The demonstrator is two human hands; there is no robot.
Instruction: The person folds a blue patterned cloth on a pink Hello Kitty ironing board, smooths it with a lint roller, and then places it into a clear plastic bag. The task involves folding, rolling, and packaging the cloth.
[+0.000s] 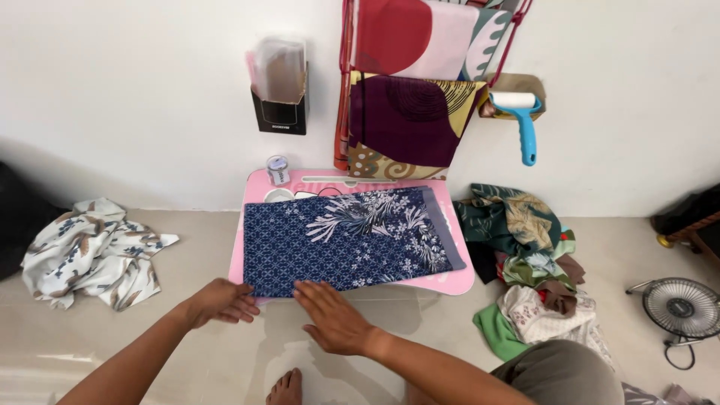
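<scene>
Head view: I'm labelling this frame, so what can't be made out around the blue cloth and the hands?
- Pink table: top mostly covered by the blue patterned cloth.
- Left hand: whether it pinches the cloth edge; fingers lie flat, their undersides hidden.
- Right hand: palm hidden beneath it.
- Small fan: too small to see if running.
- Wall holder: contents blurred behind plastic.

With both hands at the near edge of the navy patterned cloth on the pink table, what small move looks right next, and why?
Probably lift the near edge and fold it toward the wall. The navy cloth lies flat across the pink table, and the left hand and right hand rest open at its near hem, gripping nothing yet. The far edge looks straight, so it could serve as the line to match.
</scene>
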